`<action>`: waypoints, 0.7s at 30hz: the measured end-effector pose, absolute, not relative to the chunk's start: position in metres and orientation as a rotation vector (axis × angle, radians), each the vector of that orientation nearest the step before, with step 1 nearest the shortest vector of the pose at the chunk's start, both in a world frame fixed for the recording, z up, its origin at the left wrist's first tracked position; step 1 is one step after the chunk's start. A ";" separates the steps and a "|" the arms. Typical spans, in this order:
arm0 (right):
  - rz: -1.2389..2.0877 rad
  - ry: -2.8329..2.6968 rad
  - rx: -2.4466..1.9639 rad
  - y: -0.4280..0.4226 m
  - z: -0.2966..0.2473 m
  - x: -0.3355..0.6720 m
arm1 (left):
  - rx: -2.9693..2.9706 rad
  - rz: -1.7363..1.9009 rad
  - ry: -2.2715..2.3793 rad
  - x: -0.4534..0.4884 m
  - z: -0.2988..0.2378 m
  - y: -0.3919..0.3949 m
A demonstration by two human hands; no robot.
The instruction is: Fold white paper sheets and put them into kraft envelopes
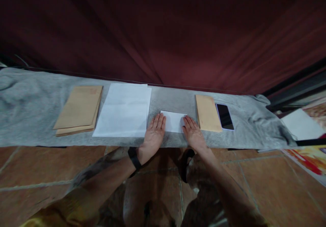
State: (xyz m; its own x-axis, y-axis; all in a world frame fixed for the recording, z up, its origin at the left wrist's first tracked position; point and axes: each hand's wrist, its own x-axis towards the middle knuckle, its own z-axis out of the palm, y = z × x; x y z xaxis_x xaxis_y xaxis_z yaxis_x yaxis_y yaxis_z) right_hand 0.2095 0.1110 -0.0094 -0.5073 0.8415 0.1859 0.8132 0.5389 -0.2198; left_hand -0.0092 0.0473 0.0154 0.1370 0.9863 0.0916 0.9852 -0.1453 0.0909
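Note:
A small white folded sheet of paper (174,122) lies flat on the grey cloth in front of me. My left hand (155,132) rests palm down on its left end, fingers stretched out and side by side. On its right end lies my right hand (193,132), also flat with the fingers extended. Left of my left hand is a stack of larger white sheets (124,109), a crease running across the top one. Just right of my right hand sits a small stack of brown envelopes (209,113).
A grey cloth (175,98) covers the long narrow bench. Larger brown envelopes (80,106) are stacked at the left. A phone (224,117) with a pale purple edge lies at the right. Behind hangs a dark red curtain (163,33). Tiled floor (275,179) shows below.

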 end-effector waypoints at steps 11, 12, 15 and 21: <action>0.592 -2.557 -1.002 0.070 0.008 0.183 | 2.498 0.271 1.795 0.020 -0.006 0.022; 0.577 -2.568 -1.001 0.067 0.006 0.183 | 2.491 0.265 1.799 0.021 -0.007 0.021; 0.502 -2.614 -0.998 0.063 0.000 0.186 | 2.481 0.242 1.807 0.021 -0.008 0.019; 0.380 -2.672 -0.984 0.062 -0.007 0.196 | 2.481 0.194 1.804 0.021 -0.006 0.019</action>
State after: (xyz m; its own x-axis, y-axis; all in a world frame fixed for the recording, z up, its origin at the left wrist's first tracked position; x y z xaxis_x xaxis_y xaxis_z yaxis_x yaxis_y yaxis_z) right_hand 0.1956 0.0624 -0.0070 -0.7336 0.6608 0.1584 0.5905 0.7353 -0.3328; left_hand 0.0212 0.0192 -0.0065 0.3042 0.9506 0.0621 0.9420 -0.3099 0.1287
